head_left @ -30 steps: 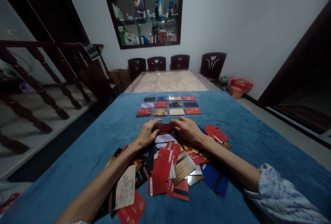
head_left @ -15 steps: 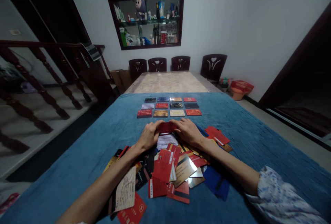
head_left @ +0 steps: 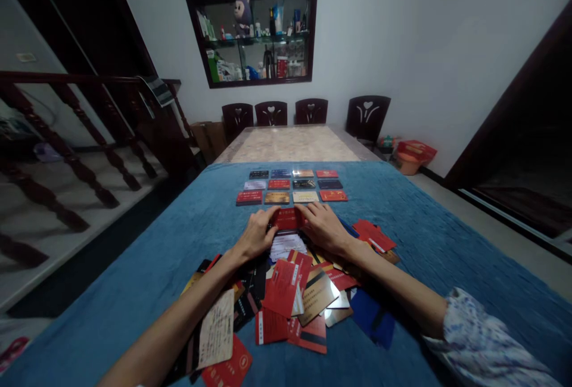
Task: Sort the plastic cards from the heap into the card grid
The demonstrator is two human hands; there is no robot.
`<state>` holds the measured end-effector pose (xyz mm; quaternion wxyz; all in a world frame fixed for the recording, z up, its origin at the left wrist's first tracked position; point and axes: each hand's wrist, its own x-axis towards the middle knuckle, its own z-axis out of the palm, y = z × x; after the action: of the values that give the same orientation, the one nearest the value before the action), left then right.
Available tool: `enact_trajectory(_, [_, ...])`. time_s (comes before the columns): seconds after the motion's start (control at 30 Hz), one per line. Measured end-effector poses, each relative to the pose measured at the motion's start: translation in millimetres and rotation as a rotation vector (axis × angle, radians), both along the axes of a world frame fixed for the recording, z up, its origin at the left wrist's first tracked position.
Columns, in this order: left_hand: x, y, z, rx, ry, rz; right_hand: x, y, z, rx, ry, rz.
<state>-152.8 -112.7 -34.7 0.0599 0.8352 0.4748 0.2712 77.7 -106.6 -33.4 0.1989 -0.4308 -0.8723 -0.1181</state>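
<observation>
Between my two hands is a red card [head_left: 287,218], tilted up with its printed face showing. My left hand [head_left: 259,232] grips its left edge between thumb and fingers; my right hand [head_left: 322,224] grips the right edge. Just below it are white cards [head_left: 287,246]. A loose heap of red, gold, black and blue cards spreads nearer me and under my forearms, with a red card [head_left: 280,286] on top. Beyond my hands, several small stacks of cards lie in three rows, among them a gold one [head_left: 277,197] and a cream one [head_left: 305,197].
A blue cloth [head_left: 179,226] covers the near part of the table, and a marble-patterned top [head_left: 295,143] shows past it. Dark chairs [head_left: 311,111] stand at the far end. Wooden railings [head_left: 71,214] are at the left.
The red card between my hands has tilted so that its printed face now shows more. Both hands have stayed nearly in place.
</observation>
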Motion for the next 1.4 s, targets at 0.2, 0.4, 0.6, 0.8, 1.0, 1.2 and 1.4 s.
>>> enact_trajectory(0.2, [-1.1,0.9,14.5,-0.016,0.131,-0.002,1.2,5.9,2.9,0.026,0.031,0.010])
enact_trajectory(0.4, [1.5,0.8,31.7,-0.005,0.289,0.020,0.6,13.7,4.9,0.025,0.041,0.052])
enact_trajectory(0.6, [-0.9,9.8,41.4,0.008,0.394,0.011,1.2,26.0,11.8,-0.014,-0.005,0.095])
enact_trajectory(0.8, [-3.8,22.4,48.0,0.018,0.473,0.005,0.4,38.1,24.5,-0.084,-0.088,0.086])
enact_trajectory(1.0, [-4.9,34.9,50.9,0.031,0.501,0.014,-2.9,50.6,35.2,-0.141,-0.132,0.100])
enact_trajectory(1.2, [-4.7,50.1,56.1,0.010,0.526,0.035,-7.8,71.1,43.6,-0.190,-0.151,0.116])
enact_trajectory(1.4, [-4.1,72.3,59.9,-0.033,0.535,0.054,-12.1,93.4,50.3,-0.214,-0.175,0.100])
